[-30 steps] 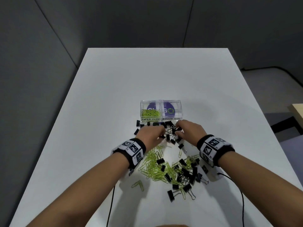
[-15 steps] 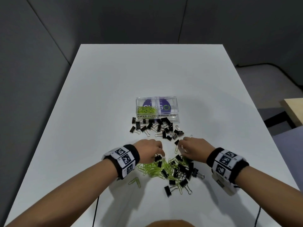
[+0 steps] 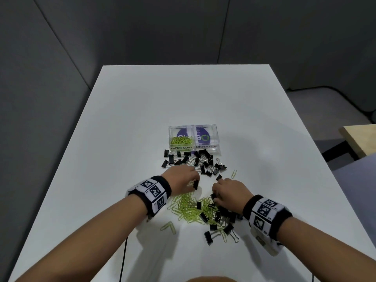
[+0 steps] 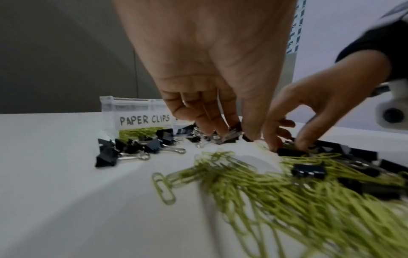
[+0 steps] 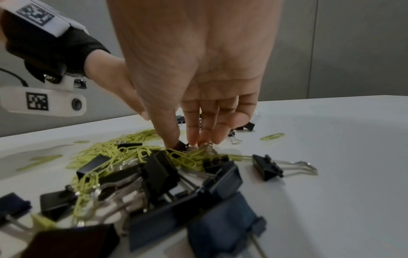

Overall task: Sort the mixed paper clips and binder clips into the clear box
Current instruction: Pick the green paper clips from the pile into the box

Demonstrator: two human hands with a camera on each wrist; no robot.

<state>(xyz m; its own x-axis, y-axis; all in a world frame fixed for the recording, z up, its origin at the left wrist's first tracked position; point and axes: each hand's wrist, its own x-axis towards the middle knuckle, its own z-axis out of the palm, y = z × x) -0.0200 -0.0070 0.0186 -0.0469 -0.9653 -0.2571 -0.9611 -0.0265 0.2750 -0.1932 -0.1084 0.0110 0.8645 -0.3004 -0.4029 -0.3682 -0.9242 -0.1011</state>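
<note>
The clear box (image 3: 215, 152) stands mid-table; its left half holds green paper clips (image 3: 181, 140), and its right half, labelled binder clips, looks bare. A loose row of black binder clips (image 3: 195, 160) lies just before it. Nearer me is the mixed pile (image 3: 195, 212) of green paper clips and black binder clips. My left hand (image 3: 194, 183) hovers between row and pile, thumb and fingers pinching a black binder clip (image 4: 229, 137). My right hand (image 3: 214, 197) is at the pile's far edge, thumb and fingertips pinching another black binder clip (image 5: 182, 146).
A stray paper clip (image 3: 234, 173) lies right of the row, and a pair of them (image 3: 168, 226) lies left of the pile. Thin cables run off the near table edge. A wooden surface (image 3: 360, 139) stands off to the right, beyond the table.
Both hands drew back from the row by the box to the mixed pile. Since then the left hand has come slightly forward with a binder clip; the right stays at the pile.
</note>
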